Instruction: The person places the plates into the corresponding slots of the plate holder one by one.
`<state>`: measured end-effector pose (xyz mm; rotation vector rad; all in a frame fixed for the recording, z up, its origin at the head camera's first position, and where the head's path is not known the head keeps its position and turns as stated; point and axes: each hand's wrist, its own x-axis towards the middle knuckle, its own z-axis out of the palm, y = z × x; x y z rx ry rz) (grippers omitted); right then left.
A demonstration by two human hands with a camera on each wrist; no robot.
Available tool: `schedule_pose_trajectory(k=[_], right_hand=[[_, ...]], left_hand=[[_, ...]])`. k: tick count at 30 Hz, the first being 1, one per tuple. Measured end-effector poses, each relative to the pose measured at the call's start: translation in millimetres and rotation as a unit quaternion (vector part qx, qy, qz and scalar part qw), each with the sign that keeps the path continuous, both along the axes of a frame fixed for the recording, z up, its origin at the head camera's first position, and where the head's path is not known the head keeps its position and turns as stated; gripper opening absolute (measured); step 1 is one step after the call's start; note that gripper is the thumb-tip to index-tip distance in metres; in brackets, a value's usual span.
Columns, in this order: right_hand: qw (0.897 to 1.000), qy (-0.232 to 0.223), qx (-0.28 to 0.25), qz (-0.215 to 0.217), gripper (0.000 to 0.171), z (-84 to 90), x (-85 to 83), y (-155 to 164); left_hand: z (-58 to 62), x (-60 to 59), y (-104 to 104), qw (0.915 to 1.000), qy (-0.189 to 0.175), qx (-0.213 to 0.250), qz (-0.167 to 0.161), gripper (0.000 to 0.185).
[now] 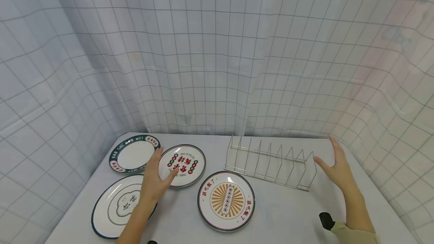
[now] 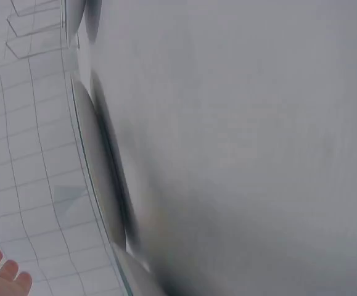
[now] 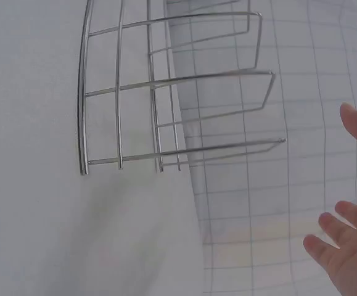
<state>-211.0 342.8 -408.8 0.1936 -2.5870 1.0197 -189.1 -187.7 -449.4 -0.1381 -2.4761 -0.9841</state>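
My left hand (image 1: 154,182) is held above the plates on the left, thumb and fingers spread and nothing in it. Under and beside it lie a white plate with a dark blue rim (image 1: 112,206) and a round plate with red lettering (image 1: 190,157). At the right, my right hand (image 1: 339,168) hovers with thumb and fingers apart, holding nothing, close to the end of a wire plate rack (image 1: 271,161). In the right wrist view the rack's metal loops (image 3: 215,80) stand to the left of the fingertips (image 3: 326,246).
A green-rimmed plate (image 1: 118,153) lies at the back left of the white table (image 1: 288,214). Near the front middle is a plate with a yellow sunburst (image 1: 217,214), just left of the rack's front. A checked curtain (image 1: 203,67) hangs around the table's back and sides.
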Motion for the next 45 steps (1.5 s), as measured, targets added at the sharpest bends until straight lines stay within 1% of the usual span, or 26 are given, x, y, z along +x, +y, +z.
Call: schedule_pose_trajectory(k=[1, 3, 6, 8, 9, 10, 11, 13, 14, 16, 17, 18, 22, 25, 26, 28, 30, 33, 40, 45], right_hand=[[1.0, -0.008, -0.03, -0.001, 0.087, -1.8, 1.6, 3.9], [0.997, -0.029, -0.074, -0.012, 0.087, -4.5, 5.3, 10.8], [0.992, -0.061, -0.109, -0.022, 0.087, -9.0, 10.2, 19.9], [0.989, -0.081, -0.125, -0.017, 0.085, -13.0, 12.9, 25.2], [0.987, -0.088, -0.132, -0.01, 0.084, -15.6, 14.3, 27.5], [0.985, -0.091, -0.149, 0.008, 0.082, -18.7, 15.2, 29.7], [0.981, -0.092, -0.17, 0.027, 0.081, -21.9, 15.5, 31.5], [0.969, -0.096, -0.216, 0.073, 0.079, -27.6, 15.0, 33.7], [0.963, -0.097, -0.233, 0.095, 0.078, -30.1, 14.2, 34.2], [0.952, -0.1, -0.258, 0.132, 0.077, -34.5, 11.5, 34.3], [0.949, -0.102, -0.262, 0.142, 0.077, -35.8, 10.1, 33.6], [0.948, -0.104, -0.262, 0.15, 0.076, -36.8, 8.9, 32.7], [0.949, -0.11, -0.247, 0.16, 0.074, -38.9, 4.6, 28.6], [0.95, -0.117, -0.238, 0.164, 0.072, -39.2, 2.2, 25.4], [0.951, -0.119, -0.234, 0.165, 0.072, -39.3, 1.4, 24.4], [0.951, -0.126, -0.229, 0.167, 0.071, -39.5, 0.0, 22.2], [0.949, -0.131, -0.228, 0.172, 0.071, -39.8, -1.0, 20.0], [0.948, -0.141, -0.227, 0.175, 0.07, -40.4, -2.6, 16.2], [0.946, -0.156, -0.223, 0.179, 0.068, -41.9, -5.5, 10.1], [0.948, -0.163, -0.215, 0.171, 0.066, -45.0, -6.3, 9.2]], left_hand=[[-1.6, 2.6, 3.4, 0.9987, -0.002, 0.049, -0.015, 0.083], [-4.6, 8.7, 9.7, 0.9909, -0.015, 0.125, -0.046, 0.082], [-9.9, 16.3, 16.5, 0.975, -0.056, 0.192, -0.096, 0.081], [-12.6, 20.2, 19.9, 0.9616, -0.097, 0.222, -0.128, 0.08], [-13.7, 21.8, 21.4, 0.952, -0.124, 0.239, -0.145, 0.08], [-14.8, 23.0, 22.9, 0.9413, -0.154, 0.254, -0.16, 0.08], [-15.7, 24.3, 24.3, 0.9297, -0.182, 0.267, -0.176, 0.081], [-18.3, 26.2, 26.7, 0.9068, -0.241, 0.283, -0.199, 0.081], [-20.0, 26.8, 27.7, 0.8976, -0.265, 0.283, -0.21, 0.082], [-24.2, 27.6, 30.1, 0.8813, -0.298, 0.288, -0.226, 0.084], [-26.5, 27.7, 31.2, 0.8741, -0.309, 0.294, -0.232, 0.085], [-29.1, 27.5, 32.4, 0.8673, -0.319, 0.3, -0.236, 0.086], [-38.8, 26.7, 38.2, 0.8379, -0.345, 0.34, -0.252, 0.088], [-44.1, 27.0, 42.0, 0.8198, -0.361, 0.359, -0.263, 0.09], [-45.1, 27.2, 43.1, 0.8159, -0.366, 0.36, -0.265, 0.091], [-46.7, 27.9, 44.7, 0.8109, -0.377, 0.356, -0.271, 0.092], [-47.5, 28.1, 46.3, 0.8091, -0.383, 0.35, -0.277, 0.093], [-47.8, 29.6, 47.7, 0.8101, -0.383, 0.345, -0.28, 0.092], [-53.1, 30.4, 52.7, 0.8096, -0.367, 0.353, -0.292, 0.086], [-54.7, 30.2, 54.0, 0.8131, -0.37, 0.348, -0.283, 0.082]])
